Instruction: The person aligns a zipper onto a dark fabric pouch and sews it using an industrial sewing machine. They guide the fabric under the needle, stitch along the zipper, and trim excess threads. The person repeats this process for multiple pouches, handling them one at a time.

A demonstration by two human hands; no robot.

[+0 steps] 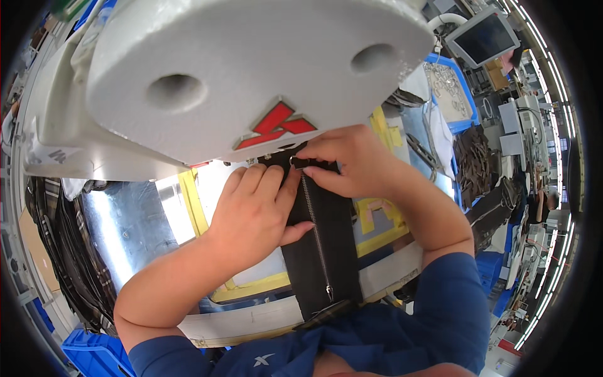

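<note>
A long black fabric piece (pixel 339 251) with a metal zipper (pixel 318 242) down its length lies in front of me, and its zipper pull (pixel 329 290) is at the near end. My left hand (pixel 251 210) presses its bent fingers onto the far part of the cloth, with the thumb reaching to the zipper teeth. My right hand (pixel 348 160) pinches a short black strip (pixel 312 164) between thumb and fingers at the zipper's far end. The two hands nearly meet there. The machine head hides the cloth's far edge.
A large pale sewing machine head (pixel 251 69) with a red emblem overhangs my hands. Yellow tape (pixel 195 201) marks the worktable. Dark garments (pixel 69 251) hang at left; blue bins (pixel 97 352) stand at lower left. At right are a blue tray of metal parts (pixel 447 94) and a screen (pixel 483 39).
</note>
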